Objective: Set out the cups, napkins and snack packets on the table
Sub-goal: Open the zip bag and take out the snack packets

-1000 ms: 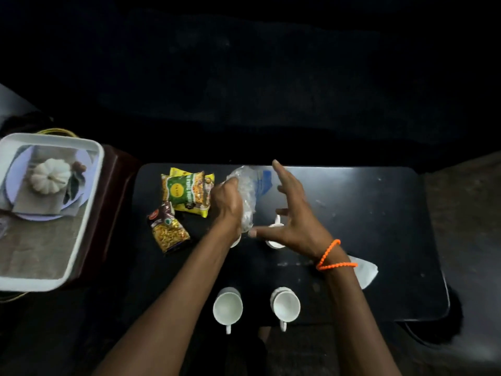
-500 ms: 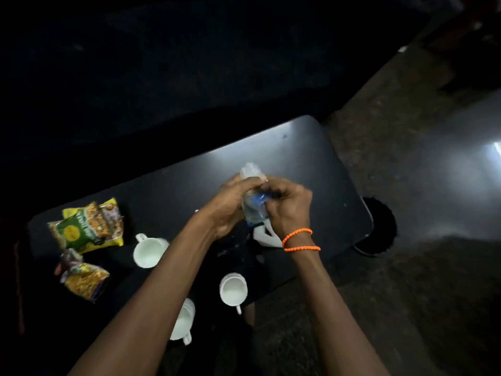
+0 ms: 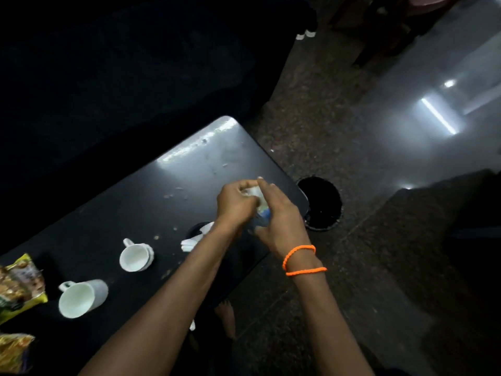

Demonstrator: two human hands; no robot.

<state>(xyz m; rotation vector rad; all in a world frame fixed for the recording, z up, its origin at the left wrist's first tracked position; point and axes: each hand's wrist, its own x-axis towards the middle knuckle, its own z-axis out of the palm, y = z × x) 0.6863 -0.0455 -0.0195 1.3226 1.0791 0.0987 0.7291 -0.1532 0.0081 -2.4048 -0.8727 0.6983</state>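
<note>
— Looking from the left: two crinkled foil snack packets (image 3: 19,287), then two smooth white cups (image 3: 81,298), upright on the black table (image 3: 195,169)?

— Yes. White napkins (image 3: 193,241) lie beside the left forearm. Both hands meet over the table's right end: left hand (image 3: 235,203) and right hand (image 3: 279,221) are curled around a thin clear plastic packet (image 3: 257,199) standing upright between them, equally near both.

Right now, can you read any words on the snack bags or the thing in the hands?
Nothing can be read.
Green and yellow snack packet: has print, too blurred.
Second snack packet: too blurred.
Clear plastic wrapper, held by the left hand and right hand: blue mark, no readable words.
</note>
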